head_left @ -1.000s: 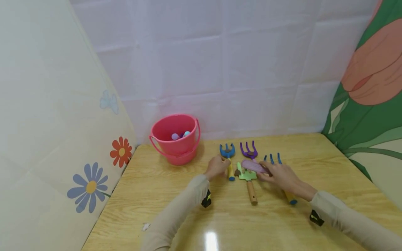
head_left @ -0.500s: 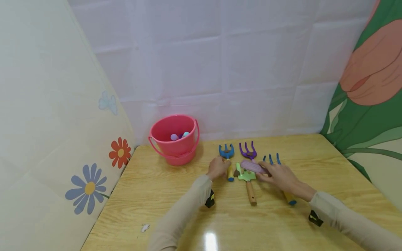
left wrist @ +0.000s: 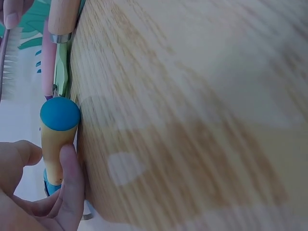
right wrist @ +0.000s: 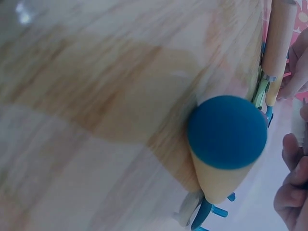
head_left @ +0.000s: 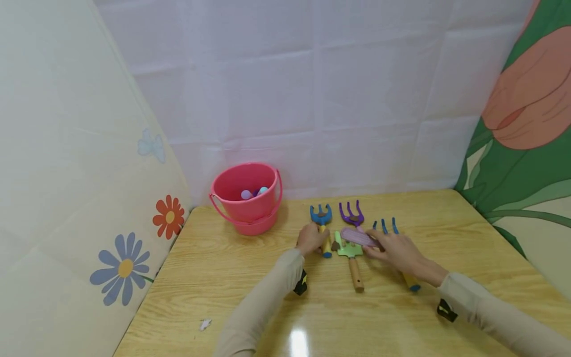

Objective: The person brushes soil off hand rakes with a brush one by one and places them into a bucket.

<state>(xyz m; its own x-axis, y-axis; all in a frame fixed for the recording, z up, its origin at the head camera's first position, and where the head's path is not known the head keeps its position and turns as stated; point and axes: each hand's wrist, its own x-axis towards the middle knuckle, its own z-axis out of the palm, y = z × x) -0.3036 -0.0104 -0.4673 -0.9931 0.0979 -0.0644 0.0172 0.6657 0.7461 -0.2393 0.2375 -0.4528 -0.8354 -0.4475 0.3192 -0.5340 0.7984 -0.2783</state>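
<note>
As the head camera looks down, a round pink plastic bucket (head_left: 250,212) with its handle lowered stands on a yellow wood-grain table (head_left: 196,277); inside it show two rounded ends, a lilac one (head_left: 247,195) and a pale blue one (head_left: 263,190), the rest hidden by its wall. Right of it, the left hand (head_left: 311,239) pinches a blue three-pronged hand fork with a yellow handle (head_left: 321,218). The right hand (head_left: 398,252) grips a lilac oblong brush (head_left: 357,237) above a green-headed rake with a wooden handle (head_left: 350,251). Behind lies a purple three-pronged fork (head_left: 352,218); a second blue fork with a yellow handle (head_left: 411,281) lies partly beneath the right hand.

From the left wrist, thumb and fingers bracket the yellow handle, nearly closed, near its blue end cap (left wrist: 60,114). White bristles (left wrist: 11,62) show on the brush.

From the right wrist, the right hand's curled fingers (right wrist: 291,195) are cut off at the edge; the second fork's blue cap fills the middle.
</note>
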